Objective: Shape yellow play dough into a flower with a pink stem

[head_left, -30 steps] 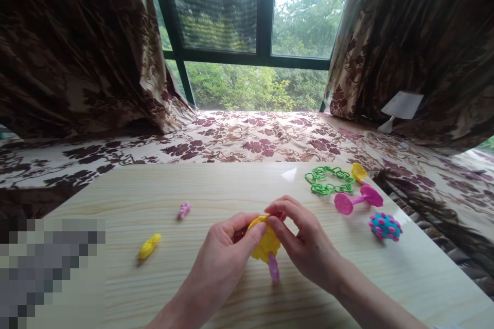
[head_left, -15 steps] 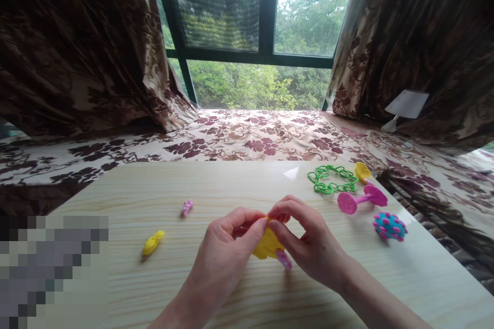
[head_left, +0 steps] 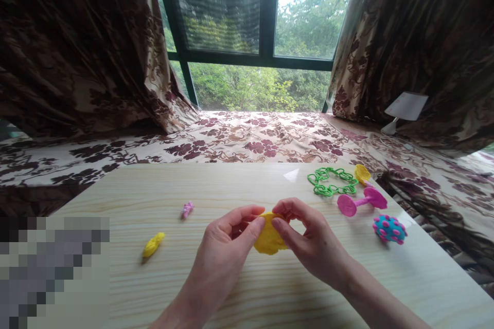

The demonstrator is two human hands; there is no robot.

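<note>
A flat, thin piece of yellow modelling clay (head_left: 270, 236) hangs between my two hands above the table. My left hand (head_left: 231, 247) pinches its upper left edge between thumb and fingers. With thumb and fingertips, my right hand (head_left: 309, 241) grips the upper right edge. A sliver of pink shows by the lower right of the clay, mostly hidden by my right hand. To the left on the table lie a yellow clay lump (head_left: 153, 244) and a small pink clay piece (head_left: 187, 209).
On the right of the wooden table (head_left: 154, 288) are a green clay chain ring (head_left: 314, 185), a yellow disc-shaped piece (head_left: 362, 174), a pink dumbbell shape (head_left: 347, 205) and a blue lump with pink dots (head_left: 389, 230). A white lamp (head_left: 407, 106) stands beyond.
My fingertips have moved slightly apart along the yellow clay's top edge. The clay now faces me more fully, and the pink bit below it has become mostly hidden.
</note>
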